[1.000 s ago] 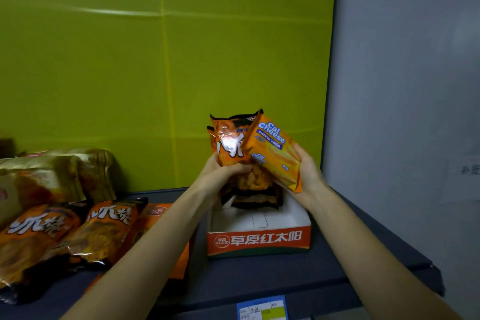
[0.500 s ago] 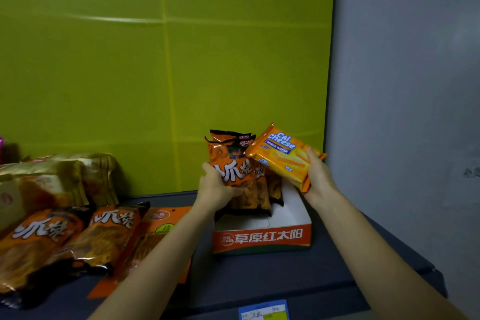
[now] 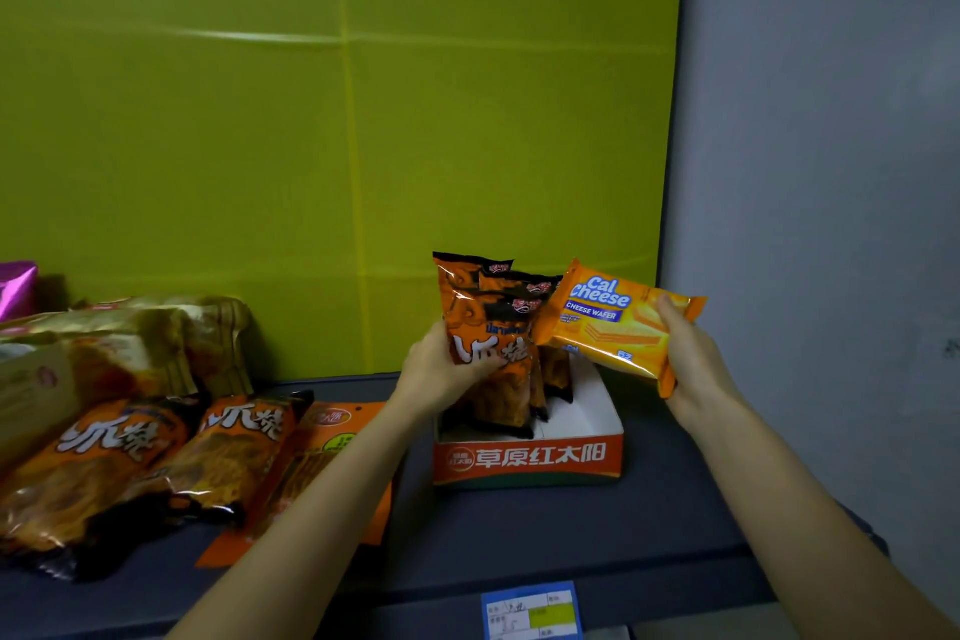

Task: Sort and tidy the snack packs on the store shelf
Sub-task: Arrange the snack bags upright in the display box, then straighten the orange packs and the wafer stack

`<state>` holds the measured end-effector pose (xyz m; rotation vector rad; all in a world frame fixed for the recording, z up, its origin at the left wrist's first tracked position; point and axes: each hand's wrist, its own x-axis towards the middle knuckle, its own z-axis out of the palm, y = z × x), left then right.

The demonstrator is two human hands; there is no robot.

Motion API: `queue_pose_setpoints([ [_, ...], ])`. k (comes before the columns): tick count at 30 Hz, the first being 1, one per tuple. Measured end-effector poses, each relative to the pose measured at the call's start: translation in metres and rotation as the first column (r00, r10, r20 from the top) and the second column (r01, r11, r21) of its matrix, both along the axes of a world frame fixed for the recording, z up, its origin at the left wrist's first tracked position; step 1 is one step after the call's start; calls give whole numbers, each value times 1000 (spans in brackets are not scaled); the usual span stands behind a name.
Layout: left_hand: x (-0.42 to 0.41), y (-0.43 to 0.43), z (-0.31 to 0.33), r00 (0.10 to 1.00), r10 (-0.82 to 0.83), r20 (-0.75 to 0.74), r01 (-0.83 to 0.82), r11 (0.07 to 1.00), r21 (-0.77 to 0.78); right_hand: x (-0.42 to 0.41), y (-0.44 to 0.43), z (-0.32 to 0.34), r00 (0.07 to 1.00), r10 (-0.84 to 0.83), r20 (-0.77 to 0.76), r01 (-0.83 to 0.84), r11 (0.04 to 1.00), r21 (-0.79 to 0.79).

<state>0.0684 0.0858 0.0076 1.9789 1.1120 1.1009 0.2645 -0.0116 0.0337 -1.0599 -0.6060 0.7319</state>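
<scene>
My left hand (image 3: 441,364) grips a bunch of orange-and-black snack bags (image 3: 483,322), standing upright with their bottoms inside an orange-fronted white display box (image 3: 527,460) on the dark shelf. Off to the right and above the box's right edge, my right hand (image 3: 691,359) holds an orange Cal Cheese wafer pack (image 3: 613,322), tilted, its left corner touching the bags. More of the same orange-and-black bags (image 3: 130,463) lie flat on the shelf at the left, beside a flat orange pack (image 3: 332,442) partly under my left forearm.
Gold-brown bags (image 3: 135,343) are piled at the back left, with a pink pack (image 3: 15,286) at the far left edge. A yellow-green panel (image 3: 337,146) backs the shelf and a grey wall (image 3: 821,224) closes its right side. A blue price tag (image 3: 530,611) sits on the front edge.
Both hands have come down: the orange-and-black bags now stand in the box. My right hand has drawn the wafer pack away to the right and turned it flatter.
</scene>
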Motion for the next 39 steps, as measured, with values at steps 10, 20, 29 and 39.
queue_pose_setpoints([
  [10, 16, -4, -9, 907, 382, -178, -343, 915, 213, -7, -5, 3, 998, -14, 61, 13, 1000, 20],
  [20, -65, -29, -19, 873, 339, -352, -309, 941, 139, -26, -15, -3, 995, 64, 76, -69, 995, 74],
  [29, -97, -40, -48, 450, 307, -839, -480, 875, 62, -61, -9, -14, 966, 225, 126, -229, 973, 17],
  [39, -96, -28, -30, 746, 346, -569, -529, 827, -191, -78, -3, -22, 947, 266, 178, -271, 963, 2],
])
